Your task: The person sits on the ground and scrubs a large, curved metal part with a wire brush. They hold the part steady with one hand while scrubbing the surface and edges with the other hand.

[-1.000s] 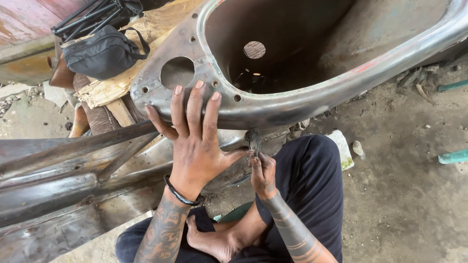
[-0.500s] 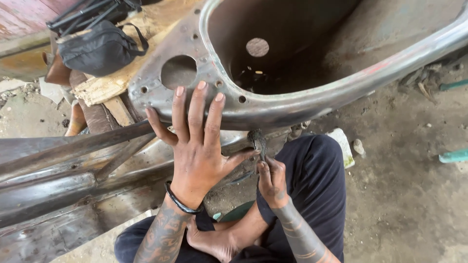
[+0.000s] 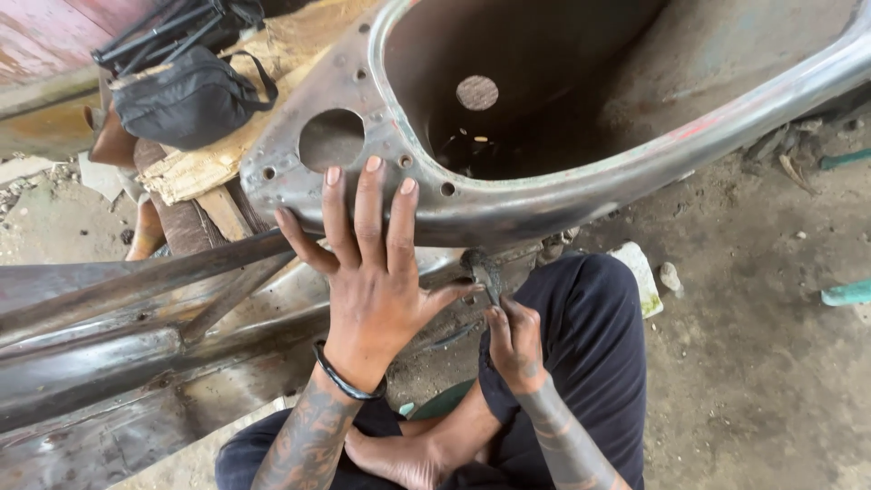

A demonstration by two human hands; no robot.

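The left hand (image 3: 372, 290) lies flat, fingers spread, on the bare metal body shell (image 3: 508, 204). The right hand (image 3: 515, 340) has its fingers closed around a small dark brush (image 3: 481, 269), bristles against the shell's lower edge. Grime remains there; the upper rim looks stripped.

Bare grey metal shell (image 3: 508, 204), dull silver along the rim, faint red streaks on the right stretch, brownish-grey inside. Dark, soot-black brush (image 3: 481, 268) in the right hand (image 3: 515, 345), fingers smudged black. Left hand (image 3: 372, 272) with pale pink nails, a glossy black bangle (image 3: 345, 381) at the wrist. Both forearms patterned with dark tattoos: dense figures on the left, plain bands on the right. Black trousers (image 3: 590, 327). Black pouch (image 3: 186, 100) on tan, splintered wood (image 3: 204, 168). Grey-brown dusty floor (image 3: 753, 363). Teal strip (image 3: 846, 292) at the right edge, possibly a tool handle.
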